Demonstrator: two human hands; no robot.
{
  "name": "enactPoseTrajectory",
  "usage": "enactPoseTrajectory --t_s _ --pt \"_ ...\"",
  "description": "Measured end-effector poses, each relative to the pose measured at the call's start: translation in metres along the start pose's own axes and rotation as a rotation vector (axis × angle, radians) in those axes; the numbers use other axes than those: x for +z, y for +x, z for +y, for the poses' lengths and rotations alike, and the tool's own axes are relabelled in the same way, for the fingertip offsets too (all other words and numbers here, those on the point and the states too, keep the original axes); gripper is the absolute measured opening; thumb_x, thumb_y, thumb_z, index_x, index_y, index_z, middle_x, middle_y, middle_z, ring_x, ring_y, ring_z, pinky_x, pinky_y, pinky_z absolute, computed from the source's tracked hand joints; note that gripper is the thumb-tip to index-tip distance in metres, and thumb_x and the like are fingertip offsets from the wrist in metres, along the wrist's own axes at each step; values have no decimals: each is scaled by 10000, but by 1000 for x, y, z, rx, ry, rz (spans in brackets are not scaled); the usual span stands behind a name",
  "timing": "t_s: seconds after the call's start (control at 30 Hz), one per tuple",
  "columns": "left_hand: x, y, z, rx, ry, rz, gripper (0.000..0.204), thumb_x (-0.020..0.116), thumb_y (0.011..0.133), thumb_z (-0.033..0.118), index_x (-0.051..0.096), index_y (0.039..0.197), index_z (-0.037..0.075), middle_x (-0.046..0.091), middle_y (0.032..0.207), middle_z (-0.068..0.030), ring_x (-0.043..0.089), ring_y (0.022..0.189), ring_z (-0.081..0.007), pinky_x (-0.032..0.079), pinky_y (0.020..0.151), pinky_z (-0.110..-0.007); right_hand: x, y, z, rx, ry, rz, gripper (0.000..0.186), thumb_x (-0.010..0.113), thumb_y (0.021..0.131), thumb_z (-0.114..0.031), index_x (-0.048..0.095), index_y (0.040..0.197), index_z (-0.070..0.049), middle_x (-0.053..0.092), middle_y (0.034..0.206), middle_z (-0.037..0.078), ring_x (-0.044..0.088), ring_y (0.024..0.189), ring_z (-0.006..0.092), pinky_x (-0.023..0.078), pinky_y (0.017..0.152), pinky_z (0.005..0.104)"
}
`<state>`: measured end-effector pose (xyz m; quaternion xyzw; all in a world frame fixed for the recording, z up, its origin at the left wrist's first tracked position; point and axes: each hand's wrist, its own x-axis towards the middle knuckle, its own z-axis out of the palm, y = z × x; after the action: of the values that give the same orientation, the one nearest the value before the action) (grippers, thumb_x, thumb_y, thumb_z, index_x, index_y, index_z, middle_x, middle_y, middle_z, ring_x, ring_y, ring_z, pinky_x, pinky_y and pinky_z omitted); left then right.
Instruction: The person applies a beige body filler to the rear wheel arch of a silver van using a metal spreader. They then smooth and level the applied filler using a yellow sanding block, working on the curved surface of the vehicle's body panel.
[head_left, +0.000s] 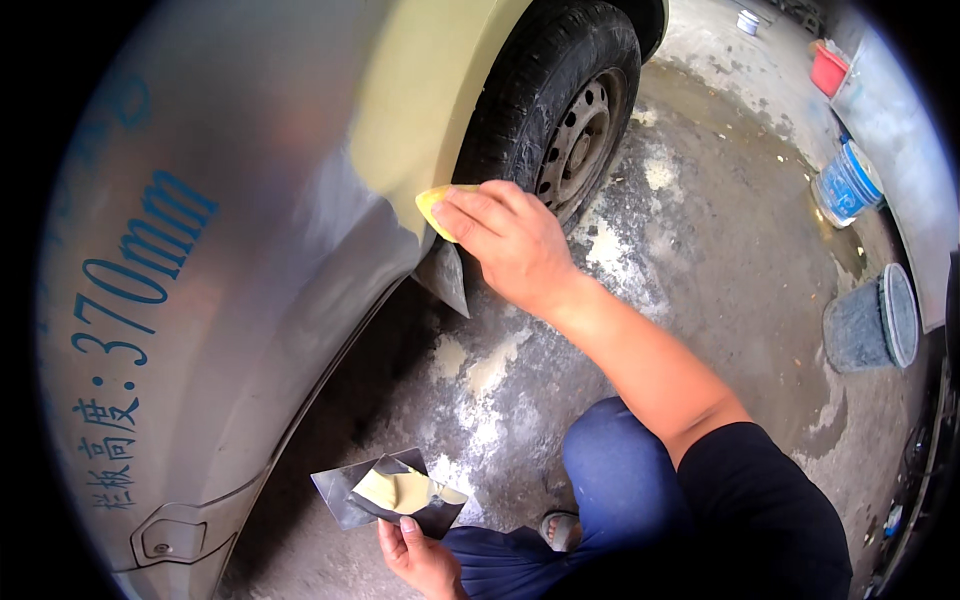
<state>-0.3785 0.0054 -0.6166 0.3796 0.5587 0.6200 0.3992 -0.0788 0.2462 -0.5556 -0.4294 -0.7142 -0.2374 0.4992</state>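
Observation:
A silver vehicle panel (200,250) with blue lettering fills the left, with pale yellow filler (400,120) coating it beside the wheel arch. My right hand (515,250) grips a yellow spreader (432,208) against the filler's lower edge, just above a small metal flap (445,285) at the bottom of the arch. Low in the view, my left hand (415,555) holds a dark flat metal plate (340,495) carrying a blob of pale yellow putty (385,485).
A black tyre with steel rim (575,140) sits in the arch over stained concrete floor (730,250). Along a grey wall (900,130) at right stand a red bucket (830,65), a blue-labelled bucket (845,185) and a grey bucket (865,320). My bent knee (605,460) is below.

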Motion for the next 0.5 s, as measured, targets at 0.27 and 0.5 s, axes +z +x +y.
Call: enactPoseTrajectory --t_s 0.27,0.5 --pt "5 2 13 -28 -18 -28 453 526 959 62 421 1382 -64 539 1341 -169 526 1217 -235 389 1065 -377 23 -42 -1 31 137 -53 401 611 775 -1 660 1163 -90 663 1104 62 622 975 270 557 800 368" --pt "48 22 36 -248 -458 -122 516 453 961 44 327 1456 -24 489 1405 -171 524 1262 -277 421 1079 -431 -66 -32 -63 481 752 -196 345 603 882 -26 573 1222 30 636 1091 185 655 956 285 530 832 354"
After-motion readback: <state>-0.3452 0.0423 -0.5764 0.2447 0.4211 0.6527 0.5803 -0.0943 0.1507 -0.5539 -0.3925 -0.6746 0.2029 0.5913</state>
